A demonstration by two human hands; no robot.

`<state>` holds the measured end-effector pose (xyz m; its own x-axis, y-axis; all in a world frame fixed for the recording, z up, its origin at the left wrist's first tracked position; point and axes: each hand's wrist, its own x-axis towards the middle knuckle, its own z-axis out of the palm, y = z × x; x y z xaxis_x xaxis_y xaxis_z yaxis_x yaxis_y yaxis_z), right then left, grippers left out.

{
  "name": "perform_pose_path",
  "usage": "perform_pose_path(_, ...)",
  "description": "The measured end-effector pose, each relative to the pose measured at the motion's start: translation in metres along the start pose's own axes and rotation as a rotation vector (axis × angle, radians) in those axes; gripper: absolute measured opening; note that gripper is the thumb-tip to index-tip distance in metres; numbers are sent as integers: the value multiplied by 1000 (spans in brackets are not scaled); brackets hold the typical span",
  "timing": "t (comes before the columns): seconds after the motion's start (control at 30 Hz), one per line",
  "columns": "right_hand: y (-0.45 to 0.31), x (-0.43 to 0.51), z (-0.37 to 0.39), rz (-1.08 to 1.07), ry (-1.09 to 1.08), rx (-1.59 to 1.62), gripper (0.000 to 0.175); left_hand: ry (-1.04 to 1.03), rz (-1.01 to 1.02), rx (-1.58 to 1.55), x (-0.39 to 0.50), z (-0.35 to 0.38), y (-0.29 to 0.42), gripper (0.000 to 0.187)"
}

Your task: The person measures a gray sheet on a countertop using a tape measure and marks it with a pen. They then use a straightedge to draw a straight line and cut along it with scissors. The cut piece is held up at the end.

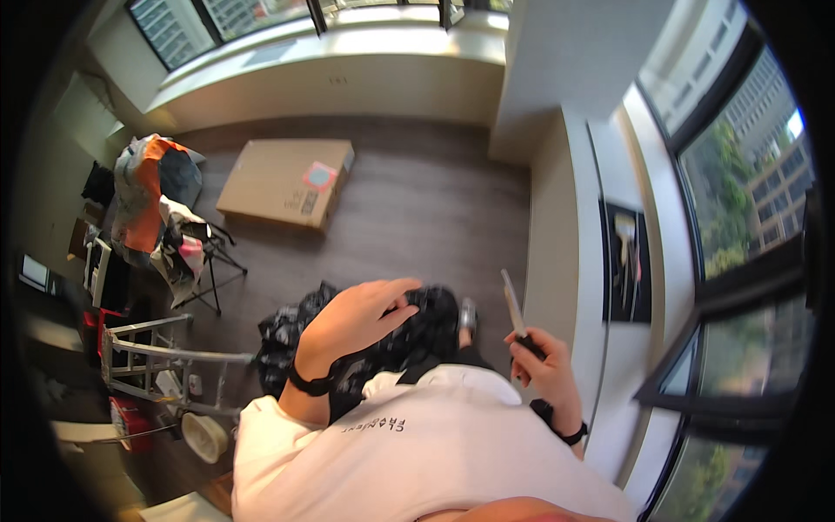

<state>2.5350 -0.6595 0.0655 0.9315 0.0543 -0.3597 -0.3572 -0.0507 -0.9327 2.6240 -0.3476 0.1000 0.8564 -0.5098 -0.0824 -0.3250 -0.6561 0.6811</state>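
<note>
My right hand (pixel 545 365) grips the dark handle of a knife (pixel 513 303), its narrow pale blade pointing up and away from me, near the low ledge on the right. Bent in front of my body, my left hand (pixel 372 310) has its fingers loosely curved and nothing visible in it. Beneath and beyond that hand lies a heap of black plastic bags (pixel 287 333) on the dark wood floor. A dark band sits on each wrist.
A flat cardboard box (pixel 280 176) lies on the floor ahead. To the left are a folding stool (pixel 212 261) under bags, a metal ladder (pixel 176 353) and a pale bucket (pixel 204 437). Tools lie in a dark tray (pixel 642 261) on the right windowsill.
</note>
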Motion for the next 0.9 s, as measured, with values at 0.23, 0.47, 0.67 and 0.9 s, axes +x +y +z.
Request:
perform_pose_path(0.23,-80,227,-56,-85,-90,-27,12,206,-250,64,153,-45,-42,38)
perform_pose_path(0.47,-114,395,-61,-67,-203,-216,14,133,-538,-109,250,-73,-147,39)
perform_pose_path(0.67,-154,567,-6,-2,-214,-148,15,111,-547,-201,409,-132,-288,41)
perform_pose_path(0.9,-251,799,70,-141,-343,-210,13,146,-460,-134,591,-264,-439,37)
